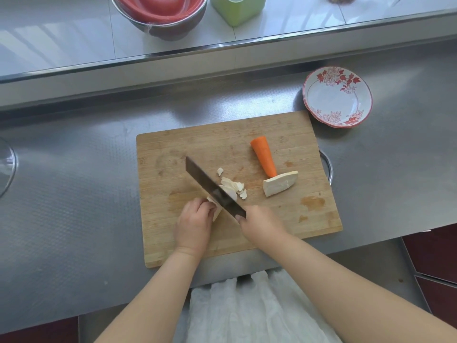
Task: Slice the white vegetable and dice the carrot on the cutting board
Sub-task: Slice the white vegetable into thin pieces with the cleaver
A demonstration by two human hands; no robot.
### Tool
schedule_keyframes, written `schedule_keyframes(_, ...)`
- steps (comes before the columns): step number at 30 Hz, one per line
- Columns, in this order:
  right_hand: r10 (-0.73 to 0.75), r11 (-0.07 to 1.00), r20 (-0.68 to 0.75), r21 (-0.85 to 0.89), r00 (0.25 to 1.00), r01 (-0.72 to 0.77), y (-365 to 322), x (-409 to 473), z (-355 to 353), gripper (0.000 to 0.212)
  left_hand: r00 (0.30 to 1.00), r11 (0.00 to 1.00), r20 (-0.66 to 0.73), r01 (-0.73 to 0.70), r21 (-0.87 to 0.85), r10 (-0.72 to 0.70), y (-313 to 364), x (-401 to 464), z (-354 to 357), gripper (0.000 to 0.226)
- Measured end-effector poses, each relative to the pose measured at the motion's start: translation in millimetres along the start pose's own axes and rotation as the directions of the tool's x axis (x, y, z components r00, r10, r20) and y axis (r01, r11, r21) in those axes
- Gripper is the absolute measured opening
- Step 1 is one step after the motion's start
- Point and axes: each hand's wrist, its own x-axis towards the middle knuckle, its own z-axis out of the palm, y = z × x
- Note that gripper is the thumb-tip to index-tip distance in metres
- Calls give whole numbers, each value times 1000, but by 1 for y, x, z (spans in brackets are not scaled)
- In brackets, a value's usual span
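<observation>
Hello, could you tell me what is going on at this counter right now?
A person is slicing a white vegetable on the cutting board. The right hand grips a cleaver, and the left hand steadies the piece being cut. Thin slices lie beside the blade. Another white chunk and the carrot wait uncut.

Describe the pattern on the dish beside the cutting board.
White dish with red flowers and leaves and a red rim, seen in the head view.
</observation>
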Motion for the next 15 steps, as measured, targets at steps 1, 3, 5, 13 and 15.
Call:
schedule_keyframes(1,-43,997,-22,-59,999,41,0,-5,3,21,1000,1000,14,12,7,-12,0,0,0,25)
schedule_keyframes(3,-111,986,-62,-133,992,102,1,-12,8,21,1000,1000,25,16,17,-17,0,1,-2,27)
schedule_keyframes(5,-155,975,-96,-176,983,137,3,-17,7,24,1000,1000,22,8,20,-8,1,1,-4,28)
schedule_keyframes(13,-103,972,-70,-219,992,85,-5,-19,10,29,1000,1000,22,-10,18,10,1,2,-6,33)
schedule_keyframes(15,-68,975,-45,-213,997,57,-10,-16,10,29,1000,999,-4,-18,30,18,1,2,-5,32)
